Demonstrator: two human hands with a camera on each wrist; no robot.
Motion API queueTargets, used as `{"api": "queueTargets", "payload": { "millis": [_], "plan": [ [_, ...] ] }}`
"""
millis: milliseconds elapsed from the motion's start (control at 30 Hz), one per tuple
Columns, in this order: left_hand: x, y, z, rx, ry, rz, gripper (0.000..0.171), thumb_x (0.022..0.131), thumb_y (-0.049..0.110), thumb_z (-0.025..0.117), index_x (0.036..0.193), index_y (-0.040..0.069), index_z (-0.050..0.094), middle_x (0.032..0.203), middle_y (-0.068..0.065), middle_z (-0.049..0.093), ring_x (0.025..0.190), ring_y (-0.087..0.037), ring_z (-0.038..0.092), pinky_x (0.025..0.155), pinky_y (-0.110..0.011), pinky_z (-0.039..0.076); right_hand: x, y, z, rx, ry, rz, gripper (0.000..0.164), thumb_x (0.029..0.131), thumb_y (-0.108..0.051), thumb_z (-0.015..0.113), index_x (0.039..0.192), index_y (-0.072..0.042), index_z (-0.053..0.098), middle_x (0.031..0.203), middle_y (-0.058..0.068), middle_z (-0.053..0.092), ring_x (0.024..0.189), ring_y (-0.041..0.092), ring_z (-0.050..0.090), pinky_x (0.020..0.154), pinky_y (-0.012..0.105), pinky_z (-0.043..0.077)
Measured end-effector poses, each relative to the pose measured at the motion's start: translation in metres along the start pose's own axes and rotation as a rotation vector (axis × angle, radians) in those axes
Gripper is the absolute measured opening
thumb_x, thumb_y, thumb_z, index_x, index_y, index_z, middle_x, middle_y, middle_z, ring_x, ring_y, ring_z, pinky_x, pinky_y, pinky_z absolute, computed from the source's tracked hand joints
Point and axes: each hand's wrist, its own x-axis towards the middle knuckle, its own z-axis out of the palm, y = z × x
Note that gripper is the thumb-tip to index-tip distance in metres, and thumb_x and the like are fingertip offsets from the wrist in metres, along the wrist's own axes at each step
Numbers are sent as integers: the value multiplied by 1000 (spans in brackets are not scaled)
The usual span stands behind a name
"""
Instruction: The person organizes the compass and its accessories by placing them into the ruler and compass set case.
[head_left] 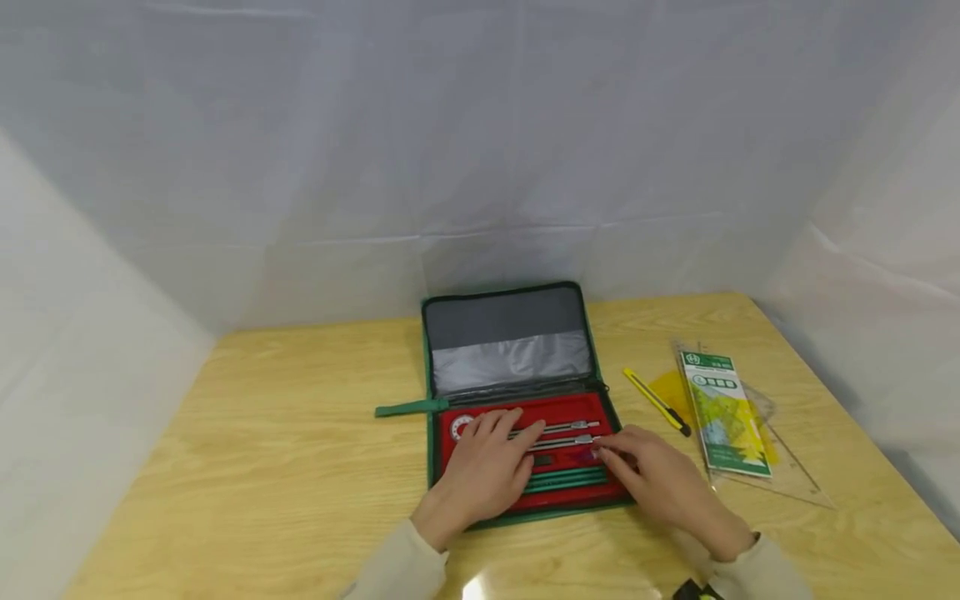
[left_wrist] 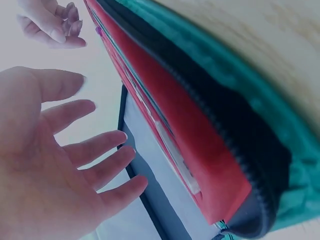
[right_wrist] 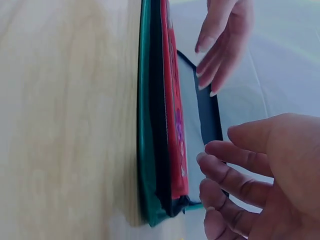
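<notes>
A green zip case (head_left: pixel 506 321) lies unfolded on the table, its grey lid away from me. Silver drafting instruments (head_left: pixel 581 440), a white disc (head_left: pixel 459 428) and green rods (head_left: pixel 566 480) sit in its red insert (head_left: pixel 551 408). Over the insert's left and middle is my left hand (head_left: pixel 483 467), fingers spread, hiding part of the instruments. My right hand (head_left: pixel 663 479) is at the insert's right side, fingers loosely bent beside a small purple piece (right_wrist: pixel 179 125). The right wrist view shows nothing between those fingers. Both palms (left_wrist: pixel 45 165) appear bare in the wrist views.
Right of the case lies a yellow utility knife (head_left: pixel 654 400). Beyond it, a green-and-yellow packet (head_left: pixel 723 417) rests on clear set squares (head_left: pixel 798 479), with a yellow translucent sheet (head_left: pixel 667 385) partly underneath. A green strap (head_left: pixel 405 408) sticks out leftward from the case.
</notes>
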Motion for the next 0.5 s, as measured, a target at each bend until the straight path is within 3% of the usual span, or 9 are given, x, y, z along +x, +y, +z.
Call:
{"api": "queueTargets", "payload": {
  "millis": [233,500],
  "plan": [
    [6,-2,1,-59,-28,10,43,99,33,50,139,20,51,140,-12,45,123,-30,44,94,-50,41,3,17,-7,-3,84,12,20,96,-23,60,109,-13,71,97,-6,60,73,3,54,62,25,47],
    [21,-3,1,-21,-49,102,45,98,31,51,142,21,48,140,-12,44,124,-28,43,97,-46,40,3,35,-13,15,107,89,21,96,-20,59,110,-9,70,103,2,61,77,11,57,63,30,49]
  ]
}}
